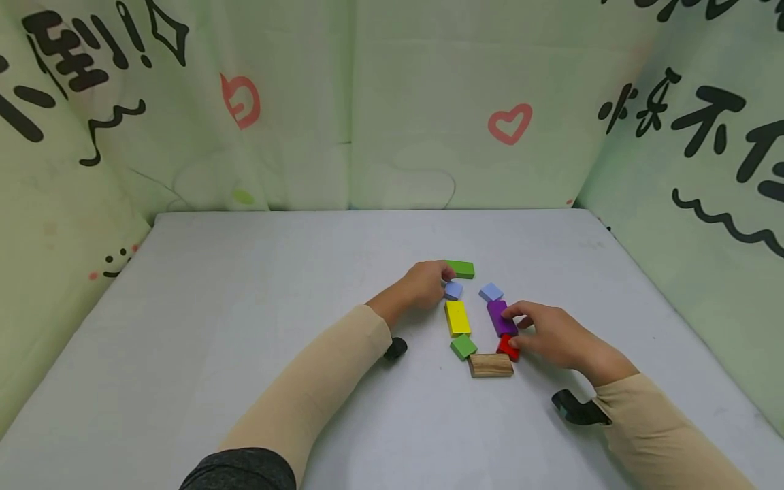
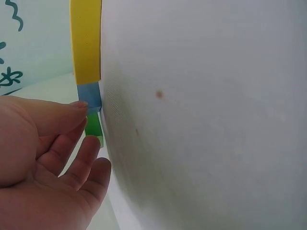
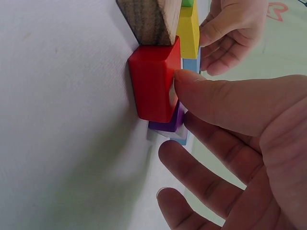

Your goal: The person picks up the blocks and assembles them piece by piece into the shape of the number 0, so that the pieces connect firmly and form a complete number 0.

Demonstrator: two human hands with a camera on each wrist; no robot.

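Note:
Colored blocks form a loop on the table. My left hand (image 1: pixel 427 284) has its thumb and a finger at a small light blue block (image 1: pixel 454 290), pinching it as far as can be seen. Just beyond those fingertips lies a long green block (image 1: pixel 461 269); nearer me is a yellow block (image 1: pixel 457 318). My right hand (image 1: pixel 554 335) rests its thumb against a red block (image 3: pixel 152 84), while the index finger reaches a purple block (image 1: pixel 500 318). Its other fingers are spread loosely, holding nothing.
A wooden block (image 1: pixel 491 365) sits at the loop's near end beside a small green block (image 1: pixel 463 347). Another light blue block (image 1: pixel 491 292) lies at the purple block's far end. Printed cloth walls (image 1: pixel 422 102) border the white table (image 1: pixel 184 327) at the back and sides.

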